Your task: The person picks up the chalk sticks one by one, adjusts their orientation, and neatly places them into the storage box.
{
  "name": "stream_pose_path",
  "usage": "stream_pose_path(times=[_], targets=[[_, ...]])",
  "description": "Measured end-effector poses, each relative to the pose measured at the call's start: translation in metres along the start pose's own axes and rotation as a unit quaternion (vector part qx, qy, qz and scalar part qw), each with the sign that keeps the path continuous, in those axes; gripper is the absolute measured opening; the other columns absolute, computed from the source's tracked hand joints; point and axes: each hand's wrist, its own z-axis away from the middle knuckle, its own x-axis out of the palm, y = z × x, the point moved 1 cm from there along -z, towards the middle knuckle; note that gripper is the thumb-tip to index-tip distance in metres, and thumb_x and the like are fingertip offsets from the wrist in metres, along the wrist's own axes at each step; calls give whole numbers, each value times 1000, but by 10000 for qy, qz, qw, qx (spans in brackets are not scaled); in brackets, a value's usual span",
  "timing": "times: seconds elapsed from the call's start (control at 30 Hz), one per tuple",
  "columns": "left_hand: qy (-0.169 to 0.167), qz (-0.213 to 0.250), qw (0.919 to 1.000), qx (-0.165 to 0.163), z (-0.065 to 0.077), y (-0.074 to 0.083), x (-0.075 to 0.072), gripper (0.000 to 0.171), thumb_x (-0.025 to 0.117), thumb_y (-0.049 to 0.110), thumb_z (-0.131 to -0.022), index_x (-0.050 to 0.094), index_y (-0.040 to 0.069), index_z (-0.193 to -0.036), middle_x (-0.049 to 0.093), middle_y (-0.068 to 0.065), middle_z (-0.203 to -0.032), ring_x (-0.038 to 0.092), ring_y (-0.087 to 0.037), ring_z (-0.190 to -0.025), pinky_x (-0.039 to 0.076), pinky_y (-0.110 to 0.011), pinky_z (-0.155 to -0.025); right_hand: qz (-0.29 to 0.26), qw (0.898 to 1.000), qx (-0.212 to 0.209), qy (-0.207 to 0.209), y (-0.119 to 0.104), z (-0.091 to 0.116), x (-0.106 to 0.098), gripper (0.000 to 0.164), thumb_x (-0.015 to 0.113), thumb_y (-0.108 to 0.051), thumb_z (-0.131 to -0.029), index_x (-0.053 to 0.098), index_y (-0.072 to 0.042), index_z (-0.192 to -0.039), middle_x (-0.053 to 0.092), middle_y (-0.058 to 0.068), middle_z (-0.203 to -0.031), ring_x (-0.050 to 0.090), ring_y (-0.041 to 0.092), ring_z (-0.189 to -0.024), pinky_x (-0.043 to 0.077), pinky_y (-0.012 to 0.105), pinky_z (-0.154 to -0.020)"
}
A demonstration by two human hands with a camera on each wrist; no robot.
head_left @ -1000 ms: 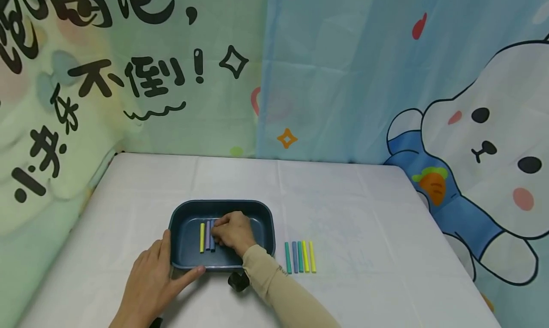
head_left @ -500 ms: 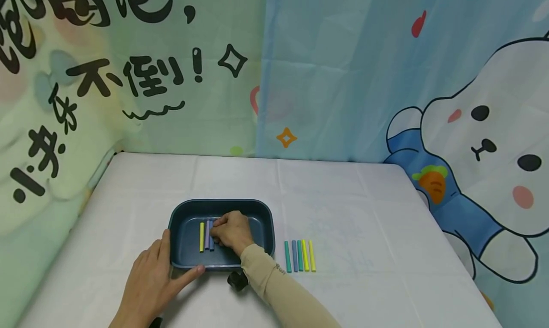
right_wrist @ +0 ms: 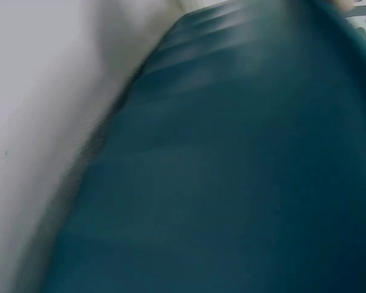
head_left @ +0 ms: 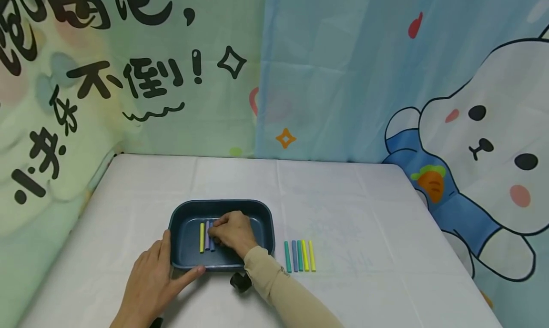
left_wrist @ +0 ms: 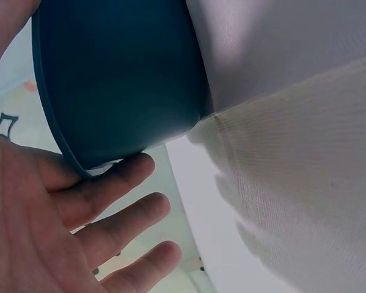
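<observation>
A dark blue tray [head_left: 180, 256] stands on the white-covered table. In it a yellow chalk stick [head_left: 202, 238], a purple chalk stick [head_left: 208, 242] and a blue chalk stick [head_left: 212, 247] lie side by side. My right hand [head_left: 235, 231] reaches into the tray, its curled fingers pinching at the blue stick and covering its middle. My left hand [head_left: 150, 278] rests against the tray's near left corner, thumb along the front rim. In the left wrist view its fingers [left_wrist: 124, 229] lie extended beside the tray wall. Only the tray's outer wall [right_wrist: 201, 171] fills the right wrist view.
Right of the tray, a row of loose sticks lies on the tablecloth [head_left: 364, 213]: a green stick [head_left: 288, 257], a blue stick [head_left: 294, 256], another green stick [head_left: 300, 256] and two yellow sticks [head_left: 312, 256]. A printed curtain [head_left: 326, 80] hangs behind the table.
My right fingertips have shifted slightly left, toward the purple chalk stick. The left hand, the tray and the row of sticks outside it stay put.
</observation>
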Motion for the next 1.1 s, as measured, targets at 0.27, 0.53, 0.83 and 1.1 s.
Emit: stream_pose_path(times=[0.27,0.53,0.83,1.1], targets=[[-78,-9,9999,-118,-2,2,0,119,67,76,-80,33,-15,-150,56,-32,-128,60,-44,-109,47,-58,-96,-328,9984,-437,-114,-6,17,-28,18,81,-19,-85,77,-8,-97,74,-2,-80,73,23,-70,58,31,-61],[-80,-14,9998,-159,-1,1,0,119,67,76,-80,33,-14,-150,56,-31,-128,60,-44,-110,46,-59,-97,-502,9964,-657,-179,-4,33,-55,30,80,-29,-87,75,-9,-107,72,3,-91,72,30,-77,60,41,-71],[-41,-17,10000,-89,-4,1,0,120,68,76,-79,33,-15,-150,56,-32,-129,59,-45,-112,46,-59,-98,-836,9936,-761,63,7,50,-94,30,78,-27,-90,75,-9,-113,72,7,-94,71,35,-78,59,45,-75],[-25,5,10000,-86,-2,0,0,119,68,75,-80,35,-16,-148,57,-32,-127,60,-44,-110,47,-59,-97,-1169,9910,-460,461,27,58,-126,33,80,-22,-89,74,-6,-117,70,11,-102,72,32,-84,60,43,-75]])
